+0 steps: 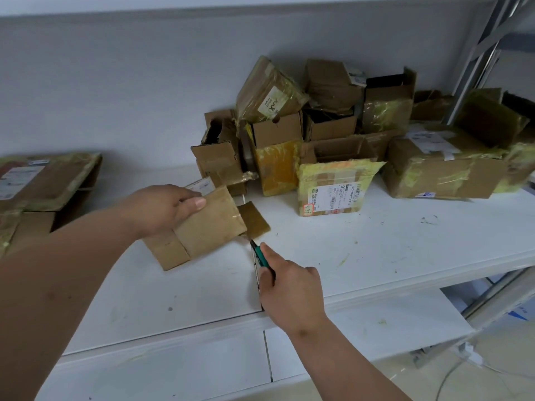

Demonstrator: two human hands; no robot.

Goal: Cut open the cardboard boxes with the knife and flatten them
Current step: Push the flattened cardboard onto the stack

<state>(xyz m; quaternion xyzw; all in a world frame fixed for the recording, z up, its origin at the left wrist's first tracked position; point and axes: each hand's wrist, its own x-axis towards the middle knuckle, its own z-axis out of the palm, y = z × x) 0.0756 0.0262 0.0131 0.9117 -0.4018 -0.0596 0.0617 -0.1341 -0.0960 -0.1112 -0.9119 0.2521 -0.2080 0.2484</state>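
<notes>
I see the right hand (289,287) fingers curled round the knife (262,256), tip at the box (208,224) flap. Left hand (165,206) grips the box's far edge, mid-shelf (376,256). Box pile (333,125) at the back; flattened stack (37,183) at the left edge.

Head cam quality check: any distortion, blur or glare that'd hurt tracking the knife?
Head view: wide-angle bend, the shelf edge and wall line curve. Light is soft and even, shadows faint. Tape on the piled boxes shows mild glare. The knife in the right hand is small, its blade hard to make out against the held box; the left hand is sharp.
</notes>
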